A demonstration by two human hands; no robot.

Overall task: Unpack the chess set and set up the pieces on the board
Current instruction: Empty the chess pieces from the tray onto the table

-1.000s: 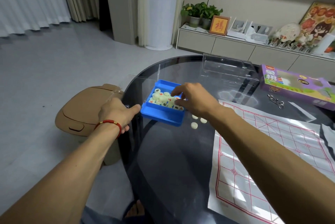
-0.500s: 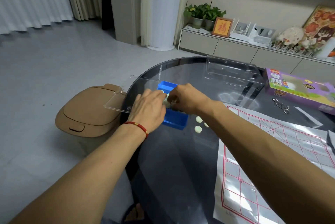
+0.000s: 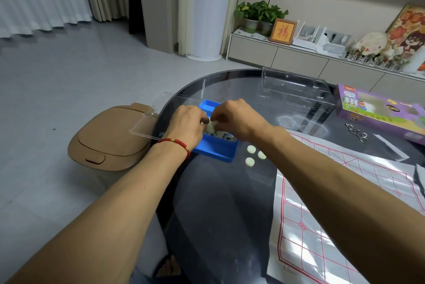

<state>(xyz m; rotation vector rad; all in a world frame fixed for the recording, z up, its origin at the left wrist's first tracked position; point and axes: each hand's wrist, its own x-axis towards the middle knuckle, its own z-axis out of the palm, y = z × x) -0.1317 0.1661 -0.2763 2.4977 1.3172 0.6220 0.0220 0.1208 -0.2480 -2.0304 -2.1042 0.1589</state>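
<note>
Both hands meet over the tray. On the near-left side, the left hand (image 3: pixel 187 126), a red cord bracelet (image 3: pixel 176 143) on its wrist, has its fingers curled down into the open blue plastic tray (image 3: pixel 216 153). The right hand (image 3: pixel 236 120) comes in from the right with its fingertips bent together, and between the two hands a pale clump of round cream-white chess pieces (image 3: pixel 212 125) shows, apparently pinched by both. How many discs each hand holds cannot be made out, since the knuckles cover most of them.

More printed pieces lie in the tray under the hands, with only a few visible at its right end. The tray sits near the left edge of the round dark glass table (image 3: pixel 225 203), its long axis running from far-left to near-right. A clear plastic lid (image 3: pixel 149 120) lies beside it and overhangs the table edge.

Just right of the tray's near corner, three loose cream discs (image 3: pixel 253 155) rest on the glass, apart from one another.

The white sheet board with a red grid (image 3: pixel 345 191) lies to the right and nearer the person, beyond those discs. Any piece lifted here must therefore travel right and toward the body, so I judge the right hand better placed to carry pieces, while the left is nearer for steadying the tray. No piece stands on the grid yet.
</note>
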